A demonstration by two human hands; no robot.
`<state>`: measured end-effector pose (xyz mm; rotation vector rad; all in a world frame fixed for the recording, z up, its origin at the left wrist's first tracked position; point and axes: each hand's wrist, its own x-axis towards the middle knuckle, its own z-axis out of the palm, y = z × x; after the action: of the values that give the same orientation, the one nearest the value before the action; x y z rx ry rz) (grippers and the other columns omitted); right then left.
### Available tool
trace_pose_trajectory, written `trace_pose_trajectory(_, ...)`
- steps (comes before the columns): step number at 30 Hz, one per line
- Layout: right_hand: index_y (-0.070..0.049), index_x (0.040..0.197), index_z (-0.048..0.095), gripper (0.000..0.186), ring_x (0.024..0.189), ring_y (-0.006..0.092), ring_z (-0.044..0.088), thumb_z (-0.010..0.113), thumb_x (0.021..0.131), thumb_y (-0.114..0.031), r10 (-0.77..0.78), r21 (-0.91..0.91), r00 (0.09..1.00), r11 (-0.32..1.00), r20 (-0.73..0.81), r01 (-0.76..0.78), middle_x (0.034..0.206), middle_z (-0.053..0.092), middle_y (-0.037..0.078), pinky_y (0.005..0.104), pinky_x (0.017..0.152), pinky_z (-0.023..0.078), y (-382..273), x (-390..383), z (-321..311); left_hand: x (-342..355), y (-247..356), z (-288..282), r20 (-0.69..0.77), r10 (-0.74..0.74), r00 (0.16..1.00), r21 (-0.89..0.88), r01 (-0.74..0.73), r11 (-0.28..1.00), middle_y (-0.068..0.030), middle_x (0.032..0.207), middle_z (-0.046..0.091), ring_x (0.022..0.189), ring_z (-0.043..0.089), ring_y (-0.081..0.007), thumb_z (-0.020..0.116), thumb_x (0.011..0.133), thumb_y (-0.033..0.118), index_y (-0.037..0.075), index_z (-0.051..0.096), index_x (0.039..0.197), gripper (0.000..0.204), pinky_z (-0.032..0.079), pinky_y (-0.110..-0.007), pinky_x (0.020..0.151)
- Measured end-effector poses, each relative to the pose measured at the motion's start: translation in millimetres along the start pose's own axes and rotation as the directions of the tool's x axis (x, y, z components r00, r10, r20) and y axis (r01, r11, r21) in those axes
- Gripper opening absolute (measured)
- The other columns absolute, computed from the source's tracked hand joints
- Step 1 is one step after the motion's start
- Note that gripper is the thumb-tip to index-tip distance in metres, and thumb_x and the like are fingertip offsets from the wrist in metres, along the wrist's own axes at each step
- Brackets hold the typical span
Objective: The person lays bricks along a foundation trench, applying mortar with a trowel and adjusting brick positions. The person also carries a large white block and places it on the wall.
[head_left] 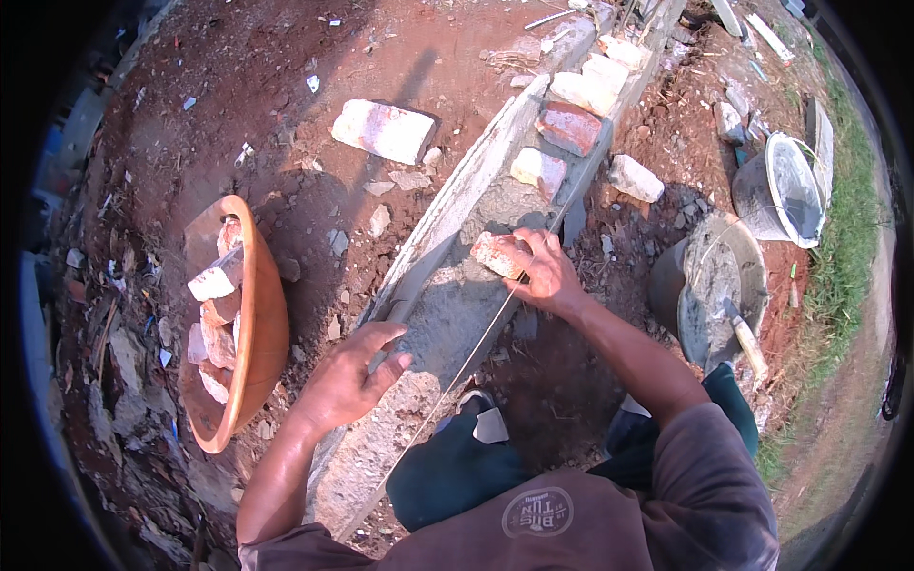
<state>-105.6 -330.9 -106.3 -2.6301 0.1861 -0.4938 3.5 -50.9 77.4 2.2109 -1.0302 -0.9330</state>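
Note:
My right hand (549,273) grips a broken brick piece (497,254) from its right side, low over the wet mortar (447,295) on a long concrete footing (357,466). A taut string (464,354) runs along the footing and passes by that hand. Over the footing's left edge, my left hand (354,378) is empty, its thumb and fingers apart. Beyond the right hand, a pale brick piece (540,172) and a reddish brick (568,128) sit in the mortar, with several whitish bricks (586,90) farther along.
An orange basin (265,352) holding brick pieces (219,276) tilts at left. To the right stand a mortar bucket (666,285) with a trowel (747,343) and a grey bucket (762,195). A loose whitish brick (381,130) and a stone-like chunk (635,178) lie on the soil.

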Motion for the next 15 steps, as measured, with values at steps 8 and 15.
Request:
trace_pose_trajectory(8, 0.002, 0.106, 0.060, 0.049, 0.087, 0.0213, 0.060, 0.049, 0.088, -0.041, 0.687, 0.714, 0.662, 0.299, 0.300, -0.633, 0.094, 0.061, 0.012, 0.0325, 0.068, 0.052, 19.1, 28.0, -29.9, 14.3, -6.5, 4.7, 0.007, 0.047, 0.999, 0.011, -0.047, 0.999, -0.0172, 0.116, 0.056, 0.105, 0.059, -0.0281, 0.057, 0.091, 0.031, 0.000, 0.053, 0.120, 0.042, 0.047, -0.036, 0.087)
trace_pose_trajectory(15, 0.001, 0.121, 0.048, 0.069, 0.075, 0.0241, 0.066, 0.038, 0.089, -0.059, 0.718, 0.722, 0.435, -0.135, 0.543, -0.679, 0.091, 0.064, 0.017, 0.0342, 0.060, 0.054, 3.6, 36.4, -16.6, 18.5, -8.6, 7.8, 0.031, 0.014, 0.999, -0.019, -0.013, 1.000, -0.0175, 0.119, 0.055, 0.107, 0.058, -0.0286, 0.055, 0.092, 0.036, 0.000, 0.053, 0.120, 0.046, 0.046, -0.037, 0.088)
